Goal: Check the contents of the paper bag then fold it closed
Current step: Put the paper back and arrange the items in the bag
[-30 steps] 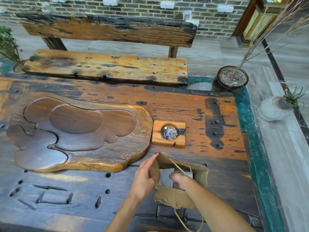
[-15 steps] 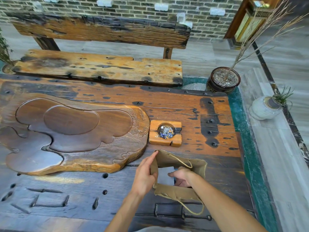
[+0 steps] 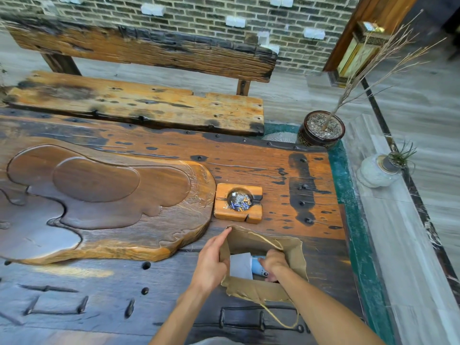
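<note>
Paper bag [image 3: 293,247]: stands open on the wooden table [image 3: 249,170], just in front of the wooden ashtray [image 3: 237,202].
Inside: white paper [image 3: 240,266] beside a blue tube [image 3: 257,266].
Left hand [image 3: 211,262]: fingers pinch the bag's left rim.
Right hand [image 3: 273,265]: down inside the mouth; finger grip hidden, cannot tell.
Next: the rim is nearer the left hand.

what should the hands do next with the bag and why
Probably draw the right hand out of the paper bag. It is inside the open mouth beside a white paper and a blue item, while the left hand holds the rim, so folding cannot start yet.
</note>
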A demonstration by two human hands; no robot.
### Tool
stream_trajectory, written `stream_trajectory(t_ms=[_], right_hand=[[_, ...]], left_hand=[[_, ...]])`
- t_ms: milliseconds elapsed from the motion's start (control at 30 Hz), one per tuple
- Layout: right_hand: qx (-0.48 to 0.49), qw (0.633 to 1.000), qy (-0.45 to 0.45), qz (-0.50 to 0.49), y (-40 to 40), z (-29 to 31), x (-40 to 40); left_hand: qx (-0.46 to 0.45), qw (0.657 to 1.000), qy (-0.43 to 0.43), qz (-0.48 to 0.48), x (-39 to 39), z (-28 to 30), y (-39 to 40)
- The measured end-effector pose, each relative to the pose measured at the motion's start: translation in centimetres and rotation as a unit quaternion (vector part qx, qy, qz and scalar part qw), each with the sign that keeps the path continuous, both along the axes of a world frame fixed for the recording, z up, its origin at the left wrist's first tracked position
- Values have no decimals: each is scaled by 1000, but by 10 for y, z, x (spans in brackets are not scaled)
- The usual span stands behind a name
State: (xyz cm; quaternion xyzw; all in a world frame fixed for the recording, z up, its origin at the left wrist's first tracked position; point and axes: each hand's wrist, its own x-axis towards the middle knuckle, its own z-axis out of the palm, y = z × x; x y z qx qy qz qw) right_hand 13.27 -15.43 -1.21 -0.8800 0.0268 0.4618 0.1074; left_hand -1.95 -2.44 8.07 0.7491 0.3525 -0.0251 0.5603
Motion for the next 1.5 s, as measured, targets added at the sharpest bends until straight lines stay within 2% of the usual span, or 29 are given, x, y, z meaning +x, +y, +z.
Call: stream_trajectory(t_ms=[67,233,367,533,733,967,1233,1500], right_hand=[[-7,1000,21,-4,-1,-5,1],[15,974,84,-211,-2,-18,8],[56,957,83,-273,-3,-15,9],[95,982,65,-152,-9,-1,3],[103,994,17,-38,-16,15,-6],[30,994,-80,72,-33,16,-11],[55,995,-79,29,-35,11,-5],[12,993,-89,76,-33,7,5]], left_hand=[[-4,1000,6,-2,1,2,0],[-1,1000,14,-3,2,1,3],[-6,1000,15,3,2,1,4],[-9,1000,10,10,3,0,10],[3,1000,6,-4,4,4,2],[6,1000,13,-16,3,5,-1],[-3,1000,8,-15,4,5,-3],[9,1000,15,-26,6,7,-4]])
